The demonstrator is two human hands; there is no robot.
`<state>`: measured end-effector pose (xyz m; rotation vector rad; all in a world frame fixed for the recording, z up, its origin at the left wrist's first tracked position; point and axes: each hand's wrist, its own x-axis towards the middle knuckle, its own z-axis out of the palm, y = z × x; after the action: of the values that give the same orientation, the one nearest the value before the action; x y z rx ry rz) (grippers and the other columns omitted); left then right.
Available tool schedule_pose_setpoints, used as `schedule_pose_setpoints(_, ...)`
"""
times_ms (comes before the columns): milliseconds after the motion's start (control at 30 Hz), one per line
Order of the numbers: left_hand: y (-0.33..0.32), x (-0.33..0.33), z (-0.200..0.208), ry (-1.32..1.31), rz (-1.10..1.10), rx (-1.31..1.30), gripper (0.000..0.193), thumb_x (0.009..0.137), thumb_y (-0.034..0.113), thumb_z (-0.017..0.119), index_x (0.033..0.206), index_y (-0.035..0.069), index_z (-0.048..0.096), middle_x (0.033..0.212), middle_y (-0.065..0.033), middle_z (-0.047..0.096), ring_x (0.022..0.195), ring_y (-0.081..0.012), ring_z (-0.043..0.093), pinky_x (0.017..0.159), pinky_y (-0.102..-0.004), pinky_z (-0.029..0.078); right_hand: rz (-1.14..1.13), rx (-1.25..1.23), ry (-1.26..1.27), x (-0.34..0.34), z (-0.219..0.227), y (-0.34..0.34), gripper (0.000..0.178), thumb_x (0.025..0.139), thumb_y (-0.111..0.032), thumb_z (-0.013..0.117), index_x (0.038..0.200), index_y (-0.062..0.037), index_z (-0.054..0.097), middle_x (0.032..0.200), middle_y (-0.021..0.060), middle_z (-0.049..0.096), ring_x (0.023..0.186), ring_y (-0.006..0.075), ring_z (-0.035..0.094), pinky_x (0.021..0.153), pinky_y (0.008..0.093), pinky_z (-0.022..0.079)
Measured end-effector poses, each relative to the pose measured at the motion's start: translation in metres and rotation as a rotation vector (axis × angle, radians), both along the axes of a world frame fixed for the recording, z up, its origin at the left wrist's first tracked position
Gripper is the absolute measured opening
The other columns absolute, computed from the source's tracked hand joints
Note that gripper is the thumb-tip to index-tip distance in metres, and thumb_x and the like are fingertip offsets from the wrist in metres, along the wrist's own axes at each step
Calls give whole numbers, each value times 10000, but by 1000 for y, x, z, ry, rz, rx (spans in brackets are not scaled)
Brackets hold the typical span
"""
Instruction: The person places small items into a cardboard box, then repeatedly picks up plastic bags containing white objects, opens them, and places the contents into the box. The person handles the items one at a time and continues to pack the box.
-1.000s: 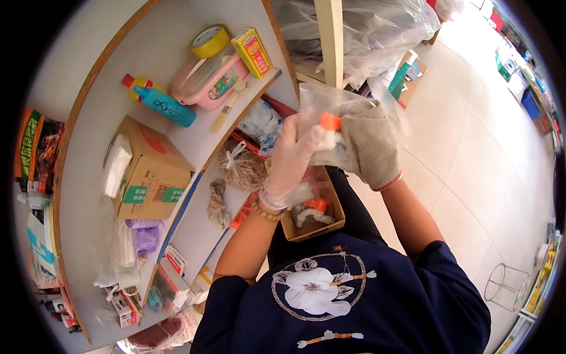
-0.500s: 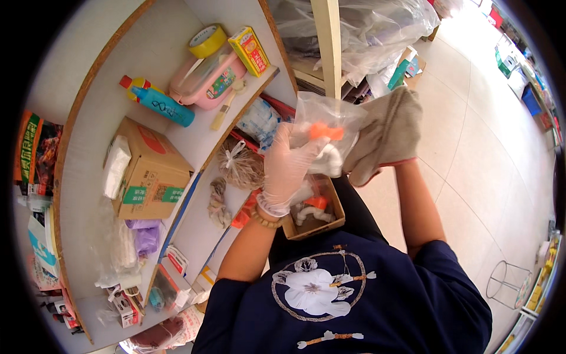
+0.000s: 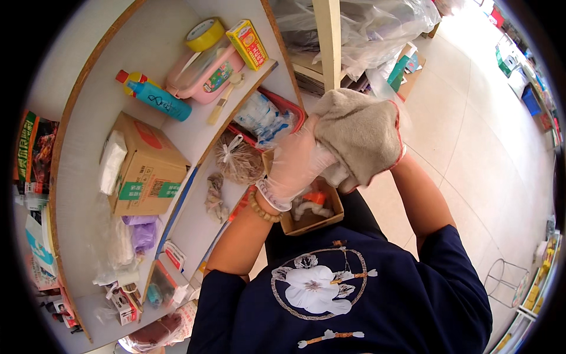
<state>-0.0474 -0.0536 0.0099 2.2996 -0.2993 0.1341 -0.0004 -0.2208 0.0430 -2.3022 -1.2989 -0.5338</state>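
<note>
My left hand [image 3: 293,162], in a thin clear glove with a bead bracelet at the wrist, is closed round a clear plastic bag holding a white pipe fitting [image 3: 336,174]. A grey-brown cloth [image 3: 361,134] with red edging lies over the bag and covers much of it. My right hand is almost wholly behind this cloth and holds it against the bag; its fingers are hidden. Beneath my hands an open cardboard box [image 3: 321,224] sits by my lap, with a white curved pipe piece [image 3: 309,211] and something orange [image 3: 316,196] inside.
Shelves on my left hold a cardboard carton [image 3: 154,168], a blue bottle [image 3: 159,100], a pink lidded container [image 3: 203,74], a brush [image 3: 221,109] and yellow tape [image 3: 204,35]. Lower down lies a tied bag [image 3: 239,162]. A pale post [image 3: 327,44] rises ahead; tiled floor [image 3: 466,135] spreads rightward.
The cloth has moved left, from beside the bag onto it, with my right hand. The orange part in the bag is now covered. My view has shifted slightly.
</note>
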Motion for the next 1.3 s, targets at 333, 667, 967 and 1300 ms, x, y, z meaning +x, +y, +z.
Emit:
schedule_pose_setpoints(333,-13,-5,-22,83,88,26,517,814,451,596,1116,54,458,766,-240,621,756,-434,610,665,-503,466,-188,1077,887,13,-42,21,245,740,-97,648,985,-98,655,826,54,596,769,224,590,678,286,483)
schedule_pose_setpoints(667,12,-19,-23,169,160,-100,426,821,419,669,956,39,531,815,-150,636,739,-229,633,670,-339,484,-546,267,-133,54,-41,-40,221,756,-120,652,957,-43,601,744,83,525,660,259,521,601,317,458)
schedule_pose_setpoints(967,12,-7,-14,131,68,50,475,798,465,679,982,45,552,800,-115,618,725,-213,620,683,-339,484,-175,-266,-82,10,-55,-16,432,613,-218,700,1037,-165,643,1099,58,573,1085,242,555,855,317,479)
schedule_pose_setpoints(1300,11,30,8,-249,-1,-120,226,934,294,558,894,72,568,714,-130,570,663,-320,565,596,-338,451,60,46,-50,4,-34,2,337,702,-150,624,1029,-74,597,1016,99,573,983,275,564,815,318,486)
